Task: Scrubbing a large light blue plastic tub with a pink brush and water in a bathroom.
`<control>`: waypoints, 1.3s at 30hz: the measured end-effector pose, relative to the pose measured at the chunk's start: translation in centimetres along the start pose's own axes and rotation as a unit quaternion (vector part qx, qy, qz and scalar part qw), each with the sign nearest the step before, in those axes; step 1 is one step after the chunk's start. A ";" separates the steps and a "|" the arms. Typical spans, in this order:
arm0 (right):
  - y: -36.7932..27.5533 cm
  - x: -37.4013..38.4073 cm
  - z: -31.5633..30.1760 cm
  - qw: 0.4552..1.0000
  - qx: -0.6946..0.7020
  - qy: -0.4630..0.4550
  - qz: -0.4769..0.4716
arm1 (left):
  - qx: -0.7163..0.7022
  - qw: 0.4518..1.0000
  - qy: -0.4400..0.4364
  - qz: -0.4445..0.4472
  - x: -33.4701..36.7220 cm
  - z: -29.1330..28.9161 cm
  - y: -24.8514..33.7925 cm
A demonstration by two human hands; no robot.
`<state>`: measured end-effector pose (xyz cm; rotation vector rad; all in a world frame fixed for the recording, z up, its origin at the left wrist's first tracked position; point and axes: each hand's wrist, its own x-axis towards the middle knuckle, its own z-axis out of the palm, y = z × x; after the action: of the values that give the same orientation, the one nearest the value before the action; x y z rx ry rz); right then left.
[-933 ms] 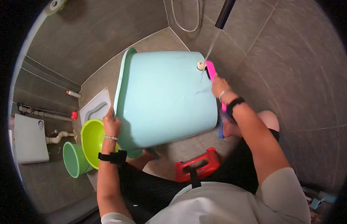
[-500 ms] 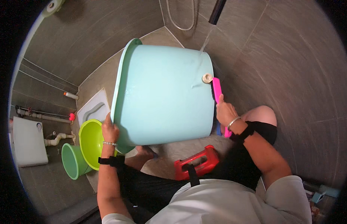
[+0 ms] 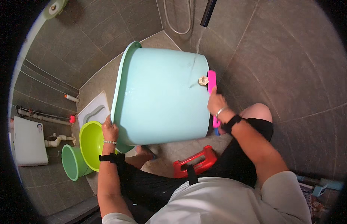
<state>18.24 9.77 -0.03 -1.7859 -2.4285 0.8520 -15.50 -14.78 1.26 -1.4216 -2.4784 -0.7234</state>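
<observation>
Tub (image 3: 162, 97) gripped at rim (image 3: 120, 79) by fingers of left hand (image 3: 110, 131); pink brush (image 3: 212, 78) clasped in fingers of right hand (image 3: 217, 103), beside cream fitting (image 3: 203, 80)

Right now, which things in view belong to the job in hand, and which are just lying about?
In use:
light blue tub, on its side, left hand at its rim
pink brush, held in the right hand
water running from the black spout onto the tub

Lying about, neither hand on them:
lime-green basin
green bucket
red plastic object
</observation>
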 end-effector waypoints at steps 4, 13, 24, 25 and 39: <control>0.9 -5.6 2.4 0.994 0.000 -0.106 0.015 | -0.023 1.000 0.008 -0.020 -0.2 -0.2 -0.2; 0.8 0.9 -0.2 0.999 0.039 -0.003 -0.026 | -0.047 0.999 0.014 0.015 -0.1 -0.4 0.5; 2.0 -9.1 4.4 0.990 -0.010 -0.137 -0.009 | -0.038 0.999 0.023 -0.006 -0.1 -0.2 -0.6; 2.0 -9.0 4.2 0.992 -0.009 -0.126 -0.014 | -0.038 0.999 0.023 -0.005 0.0 -0.2 -0.6; 1.4 7.4 -2.9 0.881 0.470 -0.035 0.041 | -0.007 1.000 0.005 -0.025 -0.4 -1.0 0.4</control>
<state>17.80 17.77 -0.40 -1.4355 -1.4603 1.7129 -15.04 -15.42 2.07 -1.3619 -2.5138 -0.7576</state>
